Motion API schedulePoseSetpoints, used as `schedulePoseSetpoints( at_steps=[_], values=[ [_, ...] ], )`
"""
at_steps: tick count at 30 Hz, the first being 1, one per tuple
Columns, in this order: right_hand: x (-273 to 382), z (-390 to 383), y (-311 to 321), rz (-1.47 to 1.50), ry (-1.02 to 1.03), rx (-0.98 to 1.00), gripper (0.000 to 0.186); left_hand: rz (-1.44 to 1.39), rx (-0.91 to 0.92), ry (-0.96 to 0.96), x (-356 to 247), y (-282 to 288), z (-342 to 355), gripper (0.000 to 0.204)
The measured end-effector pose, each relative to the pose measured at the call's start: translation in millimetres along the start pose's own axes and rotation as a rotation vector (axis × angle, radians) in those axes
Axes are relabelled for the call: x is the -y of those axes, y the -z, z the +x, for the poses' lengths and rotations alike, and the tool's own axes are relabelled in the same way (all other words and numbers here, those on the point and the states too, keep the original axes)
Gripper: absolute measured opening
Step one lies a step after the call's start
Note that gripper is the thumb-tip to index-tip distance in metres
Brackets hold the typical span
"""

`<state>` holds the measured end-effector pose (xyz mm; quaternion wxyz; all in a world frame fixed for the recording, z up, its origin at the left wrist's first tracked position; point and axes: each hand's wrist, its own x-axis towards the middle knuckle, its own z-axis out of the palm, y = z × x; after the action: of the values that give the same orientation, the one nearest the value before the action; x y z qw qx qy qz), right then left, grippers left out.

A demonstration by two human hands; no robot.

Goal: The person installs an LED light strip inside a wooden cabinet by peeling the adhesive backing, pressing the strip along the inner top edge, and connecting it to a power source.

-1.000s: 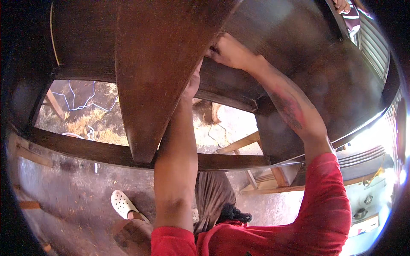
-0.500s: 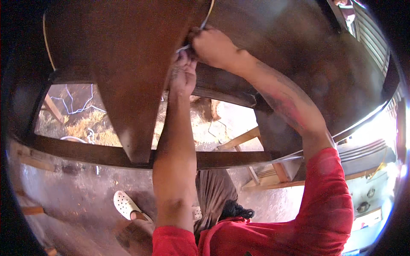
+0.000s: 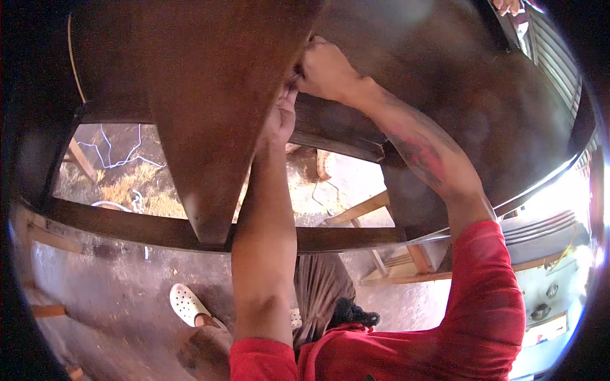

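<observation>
A dark brown wooden panel [image 3: 210,114], tapering toward me, stands between the two openings of a dark wooden frame [image 3: 343,238]. My left hand [image 3: 281,117] reaches up along the panel's right edge, palm partly showing, fingers bent in toward my right hand. My right hand [image 3: 327,68] is closed beside that same edge, just above the left one, its knuckles toward me. Both sets of fingertips meet at a shadowed spot by the edge. Whatever they pinch there is hidden by the fingers and panel.
Broad dark wooden surface [image 3: 445,70] spreads right of my hands. Through the openings show ground with a pale cord [image 3: 111,162] and a wooden leg [image 3: 359,208]. Another person's hand [image 3: 506,6] shows at the upper right. My foot in a white clog [image 3: 185,305] stands below.
Both hands have shifted slightly right, and the tapering panel has moved right too, covering more of my left hand. The pale strip above my right hand no longer shows.
</observation>
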<state>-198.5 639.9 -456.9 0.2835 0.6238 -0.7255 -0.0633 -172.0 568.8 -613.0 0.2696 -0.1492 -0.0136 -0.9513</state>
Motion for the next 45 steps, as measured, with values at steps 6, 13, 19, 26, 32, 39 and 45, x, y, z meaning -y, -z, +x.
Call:
schedulePoseSetpoints(
  at_steps=[6, 13, 19, 26, 32, 39, 45],
  values=[
    [-5, -6, 6, 0.112, 0.082, -0.096, 0.029, 0.086, 0.067, -0.022, -9, 4, 5, 0.023],
    [-6, -14, 9, 0.112, 0.247, -0.174, 0.026, 0.086, 0.065, -0.057, -14, -4, 2, 0.024],
    [-6, -19, -1, 0.131, 0.165, -0.137, 0.025, 0.053, 0.05, -0.058, -2, -1, 4, 0.02],
    [10, -4, -9, -0.088, 0.076, -0.119, 0.025, 0.056, 0.085, -0.058, -2, 17, 11, 0.021],
    [17, -2, -8, 0.147, -0.019, -0.178, 0.026, 0.039, 0.094, -0.061, -7, 20, 13, 0.023],
    [12, -13, -17, 0.302, -0.073, -0.346, 0.029, 0.001, 0.059, -0.049, -6, 10, 11, 0.023],
    [6, -15, -24, 0.289, -0.041, -0.405, 0.029, -0.009, 0.023, 0.005, -8, 7, 9, 0.019]
  ],
)
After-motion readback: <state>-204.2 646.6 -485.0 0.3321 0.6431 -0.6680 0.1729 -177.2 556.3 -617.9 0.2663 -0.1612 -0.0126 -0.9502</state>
